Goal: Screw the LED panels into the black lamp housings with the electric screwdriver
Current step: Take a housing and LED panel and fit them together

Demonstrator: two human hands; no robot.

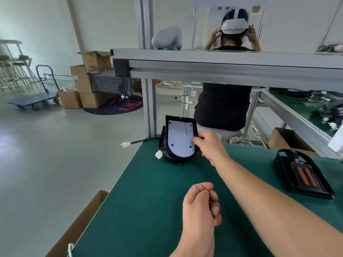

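Observation:
A black lamp housing [168,154] with a white LED panel [179,140] in it stands tilted up at the far left corner of the green bench mat [148,210]. My right hand [209,145] reaches out and grips the housing's right edge. My left hand [201,204] hovers over the mat in a fist, and nothing shows in it. A second black lamp housing [304,175] with orange strips lies flat at the right. No electric screwdriver is in view.
A cable with a white connector [125,144] hangs off the bench's far left edge. An aluminium frame post [150,108] and shelf [222,60] rise behind the housing. A person [224,104] sits beyond. A cardboard box [81,225] stands left of the bench, another [285,141] at the right.

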